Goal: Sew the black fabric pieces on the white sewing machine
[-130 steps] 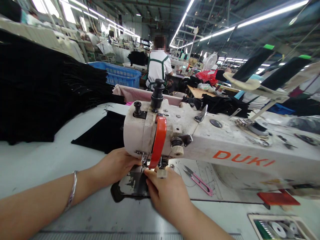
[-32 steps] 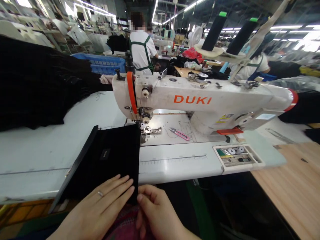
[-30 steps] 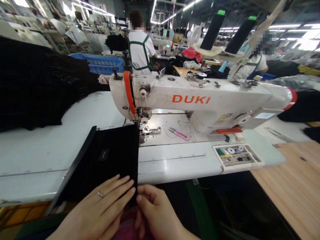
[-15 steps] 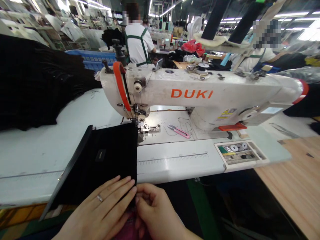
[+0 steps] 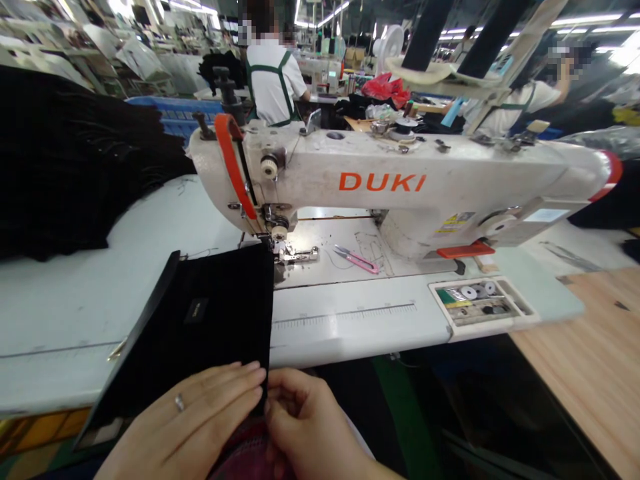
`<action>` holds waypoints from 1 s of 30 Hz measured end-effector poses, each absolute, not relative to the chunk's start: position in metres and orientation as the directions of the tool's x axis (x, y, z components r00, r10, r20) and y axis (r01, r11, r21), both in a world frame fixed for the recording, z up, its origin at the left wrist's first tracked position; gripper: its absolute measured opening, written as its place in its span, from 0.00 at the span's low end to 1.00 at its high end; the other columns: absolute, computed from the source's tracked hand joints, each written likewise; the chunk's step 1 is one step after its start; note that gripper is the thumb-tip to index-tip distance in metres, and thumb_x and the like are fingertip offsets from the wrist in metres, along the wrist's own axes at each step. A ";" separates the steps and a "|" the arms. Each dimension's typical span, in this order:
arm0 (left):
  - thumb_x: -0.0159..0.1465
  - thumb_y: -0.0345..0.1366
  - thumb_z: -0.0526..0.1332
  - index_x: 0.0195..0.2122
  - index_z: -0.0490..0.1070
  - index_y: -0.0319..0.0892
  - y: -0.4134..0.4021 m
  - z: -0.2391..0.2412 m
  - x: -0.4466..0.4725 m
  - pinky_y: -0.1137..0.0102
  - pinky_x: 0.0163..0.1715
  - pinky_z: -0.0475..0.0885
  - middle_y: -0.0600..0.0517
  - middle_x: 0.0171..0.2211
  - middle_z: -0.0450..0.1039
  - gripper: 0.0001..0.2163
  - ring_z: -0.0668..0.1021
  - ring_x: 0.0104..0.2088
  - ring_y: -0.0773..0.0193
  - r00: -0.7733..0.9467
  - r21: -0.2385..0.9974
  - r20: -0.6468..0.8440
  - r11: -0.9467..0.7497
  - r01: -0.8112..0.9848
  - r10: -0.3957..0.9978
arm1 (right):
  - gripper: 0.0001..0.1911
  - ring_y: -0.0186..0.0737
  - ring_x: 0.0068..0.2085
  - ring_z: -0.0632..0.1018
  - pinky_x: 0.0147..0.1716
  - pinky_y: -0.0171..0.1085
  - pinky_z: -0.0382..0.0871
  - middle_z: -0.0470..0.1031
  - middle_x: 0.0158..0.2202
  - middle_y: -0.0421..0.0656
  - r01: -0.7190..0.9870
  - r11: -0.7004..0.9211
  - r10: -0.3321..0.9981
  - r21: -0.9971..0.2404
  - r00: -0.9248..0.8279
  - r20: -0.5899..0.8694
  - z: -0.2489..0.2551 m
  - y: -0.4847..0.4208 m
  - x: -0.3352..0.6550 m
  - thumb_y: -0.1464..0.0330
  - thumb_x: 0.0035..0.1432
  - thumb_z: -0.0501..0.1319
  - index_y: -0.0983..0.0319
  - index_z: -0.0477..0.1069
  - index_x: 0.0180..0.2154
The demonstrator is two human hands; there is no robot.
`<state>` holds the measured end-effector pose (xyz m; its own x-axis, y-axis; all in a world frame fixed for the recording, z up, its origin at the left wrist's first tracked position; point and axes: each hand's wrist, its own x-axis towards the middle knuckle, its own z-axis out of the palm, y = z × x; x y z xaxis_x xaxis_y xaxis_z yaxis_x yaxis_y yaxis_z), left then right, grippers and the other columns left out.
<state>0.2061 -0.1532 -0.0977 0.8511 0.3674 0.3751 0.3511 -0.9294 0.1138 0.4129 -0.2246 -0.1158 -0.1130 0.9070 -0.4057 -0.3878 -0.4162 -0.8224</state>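
A black fabric piece [image 5: 225,300] with a small label [image 5: 196,311] lies on the sewing machine's bed, its far right corner by the needle and presser foot [image 5: 280,252]. My left hand [image 5: 195,413], wearing a ring, rests flat on the cloth near the table's front edge, fingers stretched out. My right hand [image 5: 305,413] pinches the right edge of the same cloth between thumb and curled index finger, close beside the left fingertips. The near end of the cloth hangs toward my lap, where some dark pink material [image 5: 245,453] shows.
The white sewing machine [image 5: 320,177] spans the table. Pink thread snips [image 5: 357,259] lie under its arm. A tray [image 5: 483,307] with bobbins is set in the table at right. Dark cloth is heaped [image 5: 75,167] at left. Co-workers sit beyond the machine.
The cloth's near part and both hands have shifted slightly left. The dark pink material shows more between my hands. At the back right, a co-worker's arm has risen.
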 end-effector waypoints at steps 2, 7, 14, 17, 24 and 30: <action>0.70 0.24 0.52 0.61 0.72 0.43 -0.151 -0.099 0.211 0.72 0.70 0.62 0.54 0.60 0.79 0.21 0.77 0.62 0.69 0.866 0.085 0.394 -0.950 0.300 0.309 | 0.17 0.29 0.22 0.69 0.20 0.28 0.63 0.71 0.26 0.37 -0.395 -0.380 0.921 -0.836 -0.083 -0.380 -0.116 -0.225 0.413 0.56 0.59 0.69 0.63 0.79 0.41; 0.73 0.24 0.50 0.58 0.74 0.43 -0.150 -0.103 0.214 0.72 0.68 0.65 0.55 0.57 0.80 0.19 0.78 0.60 0.70 0.873 0.086 0.382 -0.952 0.293 0.303 | 0.19 0.28 0.20 0.68 0.18 0.28 0.62 0.70 0.25 0.35 -0.422 -0.413 0.908 -0.807 -0.124 -0.399 -0.116 -0.226 0.413 0.55 0.59 0.69 0.64 0.79 0.42; 0.76 0.28 0.53 0.56 0.76 0.47 -0.157 -0.105 0.213 0.68 0.63 0.72 0.55 0.51 0.83 0.16 0.81 0.54 0.65 0.832 0.178 0.417 -0.930 0.321 0.367 | 0.18 0.27 0.19 0.68 0.18 0.28 0.62 0.70 0.24 0.34 -0.461 -0.451 0.885 -0.765 -0.119 -0.450 -0.117 -0.230 0.413 0.56 0.55 0.71 0.63 0.74 0.37; 0.76 0.30 0.54 0.55 0.77 0.48 -0.160 -0.108 0.211 0.69 0.60 0.73 0.54 0.49 0.82 0.14 0.81 0.51 0.65 0.808 0.222 0.418 -0.910 0.351 0.414 | 0.14 0.27 0.19 0.66 0.19 0.28 0.60 0.69 0.22 0.33 -0.455 -0.466 0.876 -0.759 -0.113 -0.470 -0.118 -0.233 0.414 0.60 0.55 0.70 0.62 0.71 0.34; 0.72 0.27 0.53 0.51 0.78 0.46 -0.165 -0.129 0.206 0.70 0.48 0.77 0.53 0.42 0.82 0.16 0.82 0.42 0.64 0.750 0.249 0.492 -0.897 0.366 0.442 | 0.12 0.28 0.18 0.66 0.17 0.28 0.60 0.69 0.21 0.32 -0.439 -0.489 0.867 -0.754 -0.146 -0.477 -0.117 -0.234 0.415 0.60 0.57 0.67 0.61 0.69 0.34; 0.70 0.24 0.54 0.51 0.78 0.45 -0.166 -0.122 0.205 0.70 0.49 0.77 0.53 0.43 0.82 0.17 0.82 0.44 0.64 0.750 0.305 0.436 -0.866 0.397 0.497 | 0.16 0.26 0.17 0.65 0.16 0.26 0.60 0.69 0.21 0.32 -0.443 -0.491 0.865 -0.750 -0.146 -0.480 -0.113 -0.233 0.416 0.57 0.55 0.69 0.61 0.69 0.33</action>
